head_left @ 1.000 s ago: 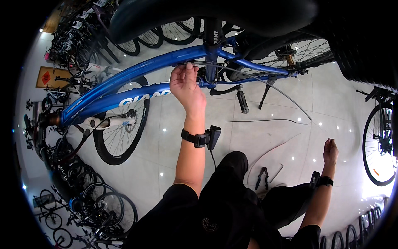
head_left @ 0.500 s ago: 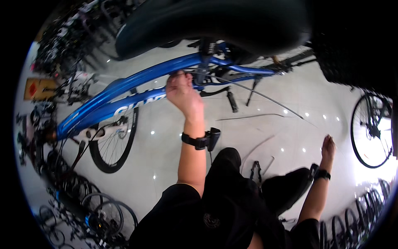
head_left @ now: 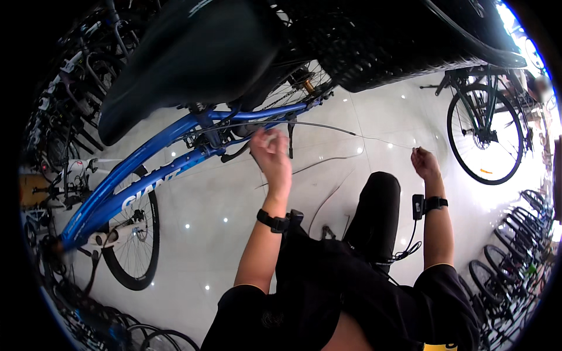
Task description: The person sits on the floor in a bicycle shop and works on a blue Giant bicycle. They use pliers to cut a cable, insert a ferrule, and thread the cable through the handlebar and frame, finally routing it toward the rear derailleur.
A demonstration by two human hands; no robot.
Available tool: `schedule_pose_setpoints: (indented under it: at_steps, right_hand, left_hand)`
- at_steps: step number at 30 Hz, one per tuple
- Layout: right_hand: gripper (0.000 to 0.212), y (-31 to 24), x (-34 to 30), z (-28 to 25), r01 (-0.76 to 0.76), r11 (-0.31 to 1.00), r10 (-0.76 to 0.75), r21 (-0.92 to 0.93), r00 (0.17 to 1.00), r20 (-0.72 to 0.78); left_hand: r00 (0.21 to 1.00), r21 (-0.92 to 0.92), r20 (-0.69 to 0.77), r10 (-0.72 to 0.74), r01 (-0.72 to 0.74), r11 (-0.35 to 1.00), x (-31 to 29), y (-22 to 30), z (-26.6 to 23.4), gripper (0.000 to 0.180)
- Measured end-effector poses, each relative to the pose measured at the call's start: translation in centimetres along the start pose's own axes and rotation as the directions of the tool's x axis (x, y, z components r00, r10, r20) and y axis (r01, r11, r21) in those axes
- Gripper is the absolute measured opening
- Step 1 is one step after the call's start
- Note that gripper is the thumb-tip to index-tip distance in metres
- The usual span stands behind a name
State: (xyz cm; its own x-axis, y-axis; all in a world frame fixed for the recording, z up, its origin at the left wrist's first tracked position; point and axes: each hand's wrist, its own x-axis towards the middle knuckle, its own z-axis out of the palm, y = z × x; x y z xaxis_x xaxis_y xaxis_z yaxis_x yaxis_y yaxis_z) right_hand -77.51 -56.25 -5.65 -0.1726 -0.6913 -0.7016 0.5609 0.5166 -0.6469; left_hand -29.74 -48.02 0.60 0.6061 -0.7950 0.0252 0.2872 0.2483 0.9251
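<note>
A blue bicycle frame [head_left: 140,153] slants across the left and middle, under a black saddle [head_left: 193,64]. From its seat-tube area a black cable housing [head_left: 319,126] reaches out to the right. A thin bare inner wire [head_left: 383,140] runs from the housing's end to my right hand [head_left: 427,164], whose fingertips are pinched on it. My left hand [head_left: 273,161] hovers just below the housing, beside the frame. Its fingers are loosely curled and apart, somewhat blurred, with nothing visible in them.
On the pale tiled floor lie a loose dark cable length [head_left: 319,164], a thin curved strip [head_left: 328,202] and a dark hand tool [head_left: 328,233] by my knee. A black basket [head_left: 386,47] overhangs the top. Another bicycle wheel [head_left: 486,134] stands right; more bicycles line both sides.
My view has swung to the right. My left hand has come away from the frame and its fingers have loosened. My right hand has risen, with the wire now stretched to it.
</note>
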Motion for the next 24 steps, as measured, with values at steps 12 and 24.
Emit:
schedule_pose_setpoints:
  at_steps: [12, 24]
  right_hand:
    - [0.015, 1.2, 7.0, 1.4, 0.015, 0.971, 0.101, -0.239, 0.879, 0.465]
    - [0.019, -0.9, 16.3, -4.6, -0.072, 0.930, -0.050, 0.360, 0.946, 0.319]
  left_hand:
    - [0.979, -0.024, 0.037, -0.202, 0.203, 0.979, -2.0, -10.7, 9.1, 0.022]
    - [0.932, 0.007, 0.090, -0.351, 0.352, 0.936, -1.0, -8.6, 8.9, 0.021]
